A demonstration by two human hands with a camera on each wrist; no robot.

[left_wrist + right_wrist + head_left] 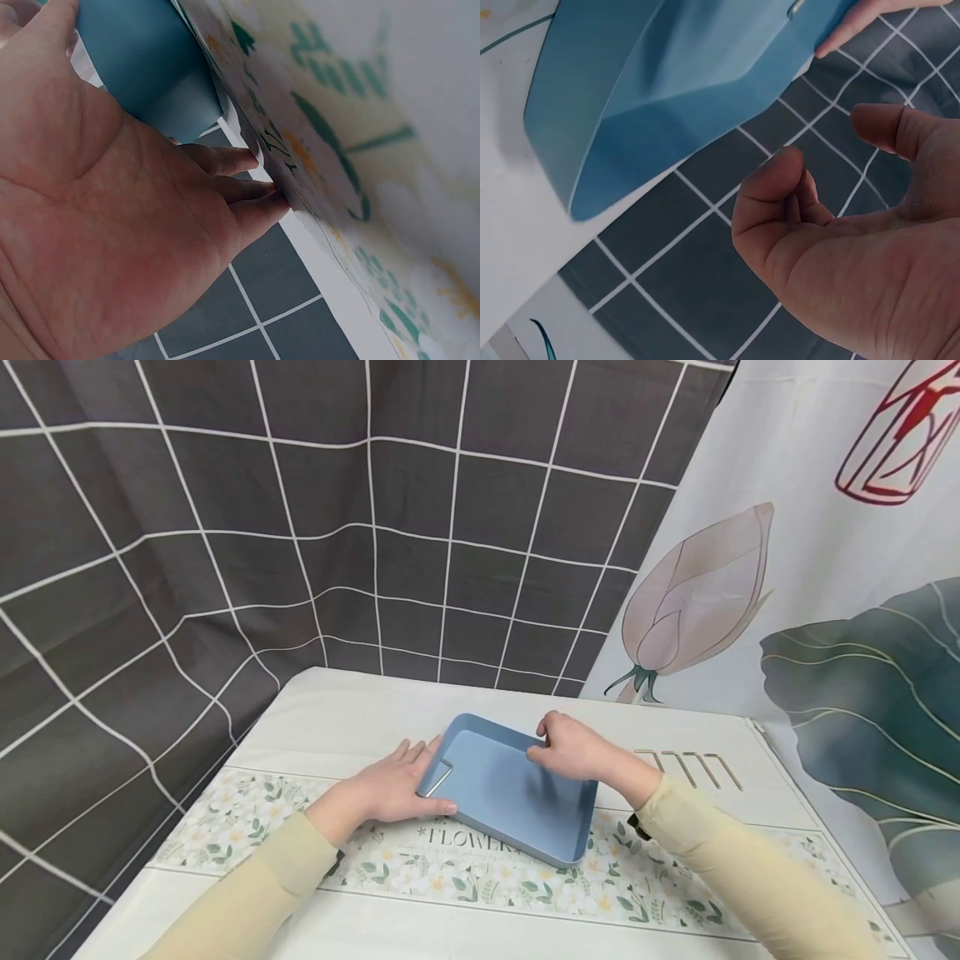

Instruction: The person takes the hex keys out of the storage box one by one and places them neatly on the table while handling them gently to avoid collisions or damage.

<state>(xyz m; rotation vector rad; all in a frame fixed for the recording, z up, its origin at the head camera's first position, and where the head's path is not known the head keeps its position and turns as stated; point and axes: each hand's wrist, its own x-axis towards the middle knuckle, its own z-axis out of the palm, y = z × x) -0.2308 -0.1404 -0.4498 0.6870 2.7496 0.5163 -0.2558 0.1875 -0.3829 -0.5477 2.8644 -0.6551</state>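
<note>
A shallow blue rectangular tray (498,781) sits at a slant on the table. Inside its left end lies an L-shaped metal rod (440,782). My left hand (390,787) is spread at the tray's left corner, thumb along the near wall and fingers beside the left wall. In the left wrist view, its fingertips touch the tablecloth. My right hand (576,748) hovers over the tray's far right side. Its fingers are loosely curled, the thumb stands apart, and nothing is between them, as the right wrist view of this hand (840,247) shows.
Several more L-shaped metal rods (726,772) lie in a row on the table, right of the tray. A white tablecloth (375,706) with a flowered band covers the table. A dark checked curtain (420,568) hangs behind and at left, a printed white one (720,468) at right.
</note>
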